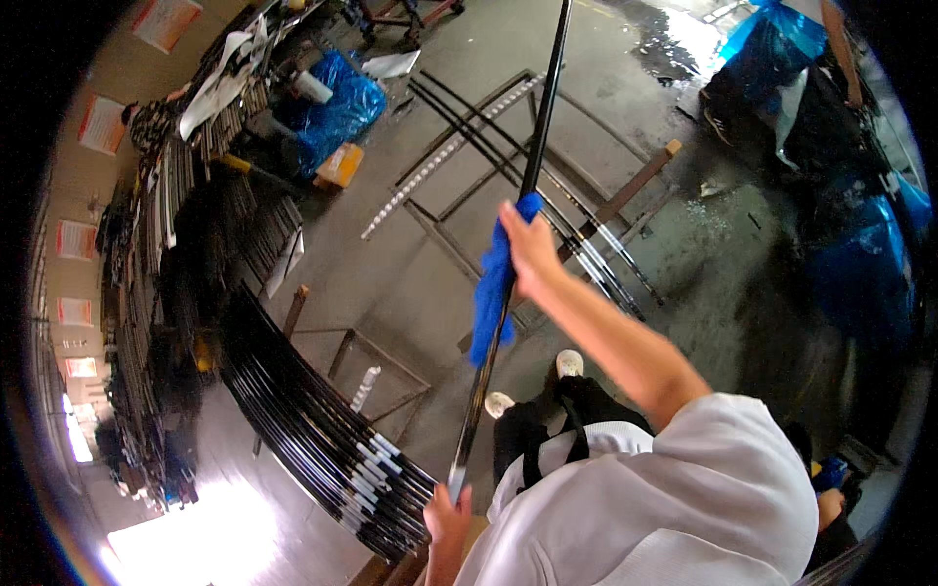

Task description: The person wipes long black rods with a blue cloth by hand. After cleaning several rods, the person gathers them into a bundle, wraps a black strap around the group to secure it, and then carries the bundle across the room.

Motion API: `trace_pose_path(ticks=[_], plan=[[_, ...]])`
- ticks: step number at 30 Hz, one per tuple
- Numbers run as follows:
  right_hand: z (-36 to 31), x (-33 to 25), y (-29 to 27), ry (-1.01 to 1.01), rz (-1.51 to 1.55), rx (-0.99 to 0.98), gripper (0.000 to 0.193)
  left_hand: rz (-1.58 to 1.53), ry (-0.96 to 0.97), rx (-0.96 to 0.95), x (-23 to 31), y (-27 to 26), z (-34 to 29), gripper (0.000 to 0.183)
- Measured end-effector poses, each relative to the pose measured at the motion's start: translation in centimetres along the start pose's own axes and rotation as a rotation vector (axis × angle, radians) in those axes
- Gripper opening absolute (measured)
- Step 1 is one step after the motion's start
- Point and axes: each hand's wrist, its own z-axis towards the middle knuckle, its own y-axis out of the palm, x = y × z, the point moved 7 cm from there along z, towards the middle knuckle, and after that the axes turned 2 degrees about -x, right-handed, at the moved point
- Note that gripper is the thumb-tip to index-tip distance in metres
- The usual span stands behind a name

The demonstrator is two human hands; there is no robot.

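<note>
A long, thin black pole (549, 103) slants across the view, from the top down to my waist. My left hand (448, 520) is closed round its lower end, by a pale band. Further up, my right hand (531, 252) grips a blue cloth (492, 298) against the pole, and the cloth's loose part hangs down along it. Left of my left hand lies a thick bundle of similar black poles (303, 430) with pale bands near their ends. Beyond my right hand, several more poles (598, 256) rest across a low metal frame (430, 186).
Stacked dark bars (176, 215) line the left wall. A blue plastic bag (342, 103) and a yellow box (340, 165) sit on the floor nearby. Blue-wrapped material (870, 254) stands at the right. Other people's arm (840, 49) and hand (831, 506) show at the right edge.
</note>
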Motion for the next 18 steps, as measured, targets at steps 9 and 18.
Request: trace_pose_path(ticks=[9, 18], plan=[[9.4, -23.8, -1.8, -0.328, 0.075, -0.056, 0.025, 0.105, -0.359, -0.184, -18.1, 3.8, -12.5, 0.041], [4.7, -26.7, 3.3, -0.255, 0.335, -1.0, 0.03, 0.023, -0.493, -0.227, -20.7, 5.6, -18.2, 0.032]])
